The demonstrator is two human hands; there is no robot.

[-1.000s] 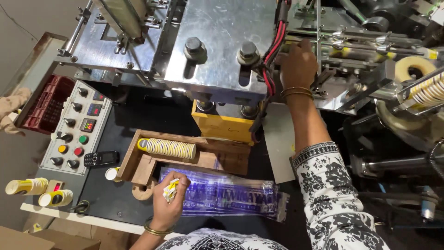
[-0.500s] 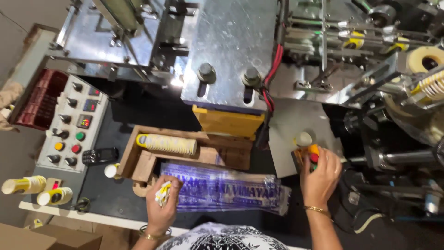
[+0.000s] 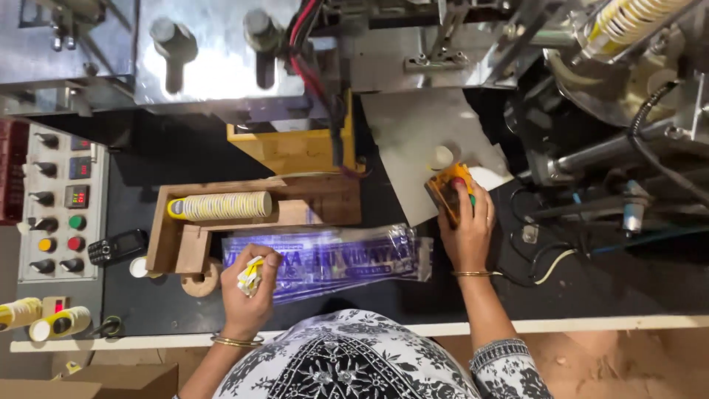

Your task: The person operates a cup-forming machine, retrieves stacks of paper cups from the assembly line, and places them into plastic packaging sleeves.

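Left hand (image 3: pixel 247 288) grips my small yellow-and-white crumpled piece (image 3: pixel 250 274), possibly paper, over the purple printed plastic bags (image 3: pixel 325 260) near the bench's front edge; right hand (image 3: pixel 465 229) clasps a yellow-orange object (image 3: pixel 446 193).

The left hand (image 3: pixel 247 292) grips a crushed paper cup (image 3: pixel 251 275) over plastic sleeves (image 3: pixel 332 260); the right hand (image 3: pixel 467 229) clasps a yellow cup (image 3: pixel 447 193)

The person wore a black-and-white patterned garment (image 3: pixel 347 362) with a matching sleeve (image 3: pixel 509 366). A thin gold bangle (image 3: pixel 236 341) circled each wrist, above the garment's edge.
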